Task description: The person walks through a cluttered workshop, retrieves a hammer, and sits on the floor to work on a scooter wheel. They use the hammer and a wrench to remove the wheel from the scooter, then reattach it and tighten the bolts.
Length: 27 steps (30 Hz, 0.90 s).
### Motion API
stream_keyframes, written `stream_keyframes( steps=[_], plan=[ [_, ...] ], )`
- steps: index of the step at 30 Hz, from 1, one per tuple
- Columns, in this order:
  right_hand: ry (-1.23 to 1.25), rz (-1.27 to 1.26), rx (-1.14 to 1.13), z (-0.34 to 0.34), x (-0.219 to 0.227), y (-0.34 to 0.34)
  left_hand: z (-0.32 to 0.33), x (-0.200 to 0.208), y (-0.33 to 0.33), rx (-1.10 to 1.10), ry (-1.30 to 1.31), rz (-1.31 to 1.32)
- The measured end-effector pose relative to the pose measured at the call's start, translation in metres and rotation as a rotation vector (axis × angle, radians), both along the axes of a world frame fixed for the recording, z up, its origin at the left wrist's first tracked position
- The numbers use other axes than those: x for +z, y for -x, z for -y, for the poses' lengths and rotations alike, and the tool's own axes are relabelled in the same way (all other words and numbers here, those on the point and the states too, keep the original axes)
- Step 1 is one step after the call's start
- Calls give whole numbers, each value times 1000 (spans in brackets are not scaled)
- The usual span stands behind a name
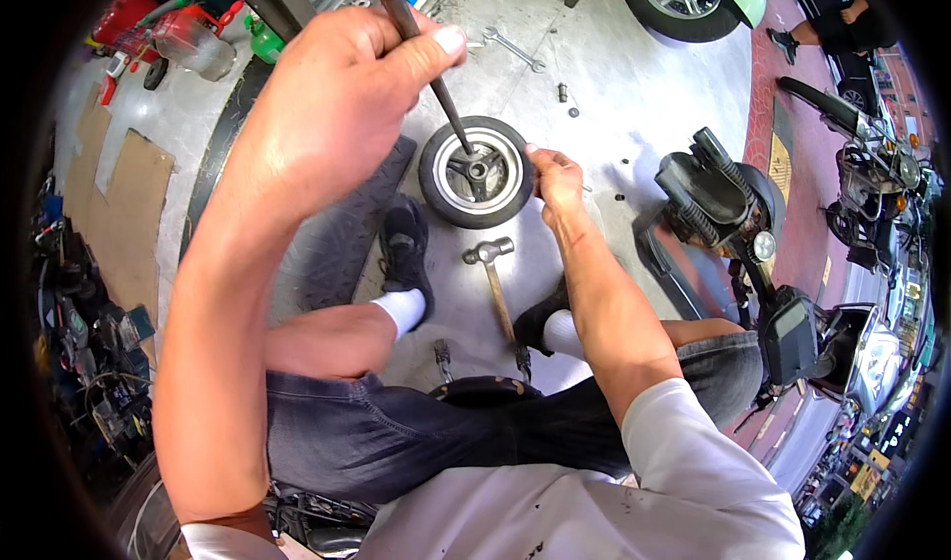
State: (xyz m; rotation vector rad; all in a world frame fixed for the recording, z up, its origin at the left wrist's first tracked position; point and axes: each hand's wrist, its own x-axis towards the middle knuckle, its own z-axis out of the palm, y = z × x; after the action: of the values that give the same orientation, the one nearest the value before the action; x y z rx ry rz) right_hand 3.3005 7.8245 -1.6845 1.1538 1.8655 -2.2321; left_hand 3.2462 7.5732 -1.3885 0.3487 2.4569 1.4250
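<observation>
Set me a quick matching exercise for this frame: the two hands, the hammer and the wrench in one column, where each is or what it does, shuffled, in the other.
Column one
1. Left hand
2. Right hand
3. Hammer
4. Wrench

Column two
A. Lying on the floor beyond the wheel, as the person sees it
B. At the right edge of the wheel
C. Lying between the person's black shoes
D. Gripping a dark metal rod

Right pairs: 1-D, 2-B, 3-C, 4-A
</observation>
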Motion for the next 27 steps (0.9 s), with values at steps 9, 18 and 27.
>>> stream_keyframes(
  steps=[9, 18, 27],
  plan=[
    [-450, -77, 165, 0, 13, 87, -12, -31, 28, -68, 34, 75],
    [471, -479, 201, 62, 154, 30, -76, -50, 61, -240, -96, 356],
    [-125, 161, -182, 49, -41, -111, -64, -57, 63, -87, -222, 591]
  ],
)
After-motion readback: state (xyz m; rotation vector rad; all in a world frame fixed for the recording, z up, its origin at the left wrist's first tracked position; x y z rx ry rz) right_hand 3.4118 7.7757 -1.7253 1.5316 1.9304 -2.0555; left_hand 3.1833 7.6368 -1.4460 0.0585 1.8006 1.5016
